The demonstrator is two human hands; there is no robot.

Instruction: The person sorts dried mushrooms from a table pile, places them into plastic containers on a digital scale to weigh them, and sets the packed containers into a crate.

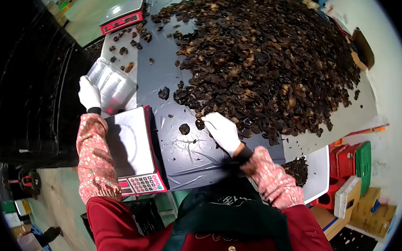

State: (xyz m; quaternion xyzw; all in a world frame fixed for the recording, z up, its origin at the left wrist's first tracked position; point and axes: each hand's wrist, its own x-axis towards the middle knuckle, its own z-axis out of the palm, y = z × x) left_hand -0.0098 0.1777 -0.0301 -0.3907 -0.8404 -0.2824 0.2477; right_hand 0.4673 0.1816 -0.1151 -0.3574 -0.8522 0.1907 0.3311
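Observation:
My left hand (90, 94), in a white glove, is closed on the near edge of a stack of clear plastic trays (113, 84), just beyond the scale. My right hand (221, 132), also white-gloved, is at the near edge of a big heap of dark brown dried mushroom pieces (269, 60). Its fingers are drawn together at a dark mushroom piece (199, 124). Two loose mushroom pieces, one (184, 128) nearer me and one (164, 93) farther left, lie on the grey sheet. A red digital scale (133, 140) with a bare white plate stands beneath my left forearm.
A second red scale (122, 14) stands at the table's far left, with scattered pieces near it. Dark stacked crates (38, 83) rise at the left. A white tub (315, 176) holding dark bits, red and green bins (362, 165) and cardboard boxes (370, 214) are at the right.

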